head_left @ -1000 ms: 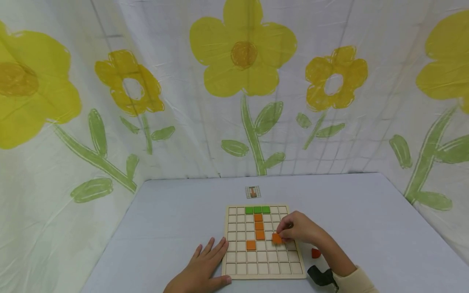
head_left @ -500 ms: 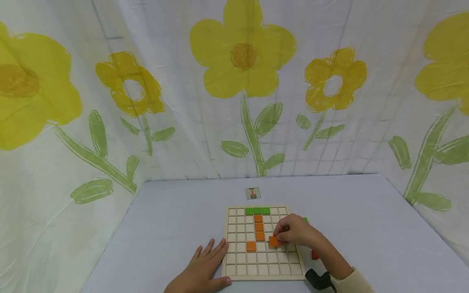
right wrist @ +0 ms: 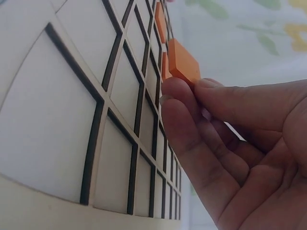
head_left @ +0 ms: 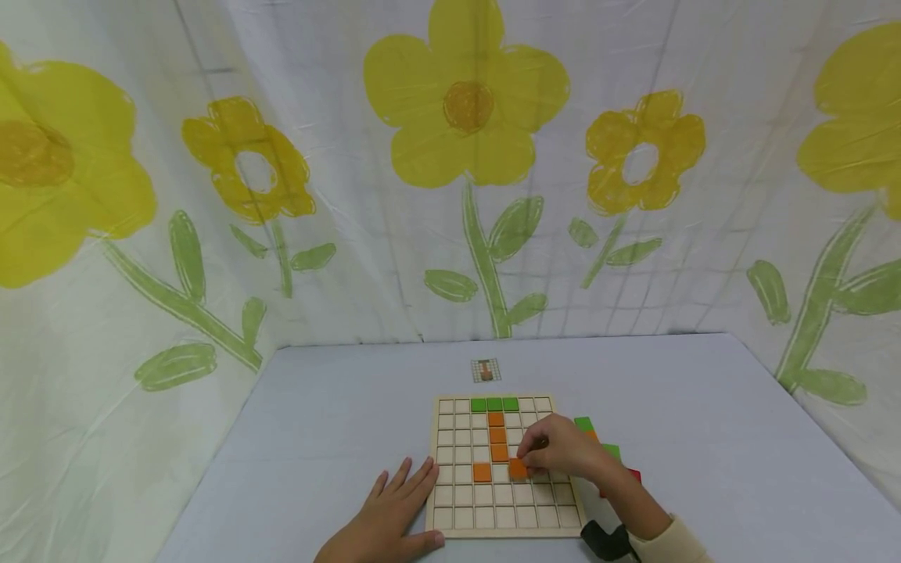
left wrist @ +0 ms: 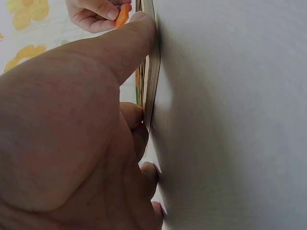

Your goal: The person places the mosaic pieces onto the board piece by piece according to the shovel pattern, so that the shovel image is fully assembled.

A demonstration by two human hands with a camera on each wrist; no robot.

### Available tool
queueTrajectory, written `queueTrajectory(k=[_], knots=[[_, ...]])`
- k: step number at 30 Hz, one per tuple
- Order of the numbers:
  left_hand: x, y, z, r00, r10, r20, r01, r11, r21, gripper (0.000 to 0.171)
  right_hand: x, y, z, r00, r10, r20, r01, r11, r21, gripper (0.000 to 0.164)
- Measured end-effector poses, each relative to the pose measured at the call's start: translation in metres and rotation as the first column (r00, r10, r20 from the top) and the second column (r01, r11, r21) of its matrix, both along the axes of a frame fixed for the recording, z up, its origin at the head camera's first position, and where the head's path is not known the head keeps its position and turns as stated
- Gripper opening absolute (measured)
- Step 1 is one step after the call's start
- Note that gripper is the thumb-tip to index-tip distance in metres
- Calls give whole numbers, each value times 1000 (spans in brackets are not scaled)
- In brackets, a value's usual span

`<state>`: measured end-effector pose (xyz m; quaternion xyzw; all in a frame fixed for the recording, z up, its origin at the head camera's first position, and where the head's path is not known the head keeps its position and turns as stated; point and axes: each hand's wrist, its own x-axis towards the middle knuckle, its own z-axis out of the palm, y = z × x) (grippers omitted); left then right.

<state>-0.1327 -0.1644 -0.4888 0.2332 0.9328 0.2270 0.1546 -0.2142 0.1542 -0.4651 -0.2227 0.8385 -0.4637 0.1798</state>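
Note:
A wooden grid board (head_left: pixel 507 533) lies on the table with three green tiles (head_left: pixel 495 404) in its far row. Below them runs a column of three orange tiles (head_left: pixel 497 435), and one more orange tile (head_left: pixel 482 472) sits lower left. My right hand (head_left: pixel 563 447) pinches an orange square tile (right wrist: pixel 183 62) between thumb and fingertips, close over the board right of that lone tile. In the right wrist view the held tile is tilted above the grid. My left hand (head_left: pixel 390 508) lies with fingers spread along the board's left edge, thumb (left wrist: pixel 139 31) at the near corner.
Beyond the board lies a small pattern card (head_left: pixel 486 370). Right of the board, partly behind the right forearm, are loose green tiles (head_left: pixel 583 424) and a red piece (head_left: pixel 635 475). A dark wrist camera (head_left: pixel 607 541) sits at the right wrist. A flower-printed curtain (head_left: pixel 394 258) hangs behind the table.
My right hand has moved left with the orange tile, from the board's right side toward the middle column. Loose pieces at the right now show. The left hand stays put.

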Motion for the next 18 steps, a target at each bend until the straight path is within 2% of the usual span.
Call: queueTrajectory(k=[5,11,18], knots=[[1,0,0,1000,-9,-11,9,1000,1,96,1,-2,-1,1000,4,10,-4,1000,-6,9],[0,2,-1,1000,27,9,-27,999,-24,98,2,-5,-2,999,-10,30,10,1000,-25,7],[0,3,-1,999,36,8,-36,999,-34,98,3,-7,-5,999,-26,29,26,1000,-17,6]])
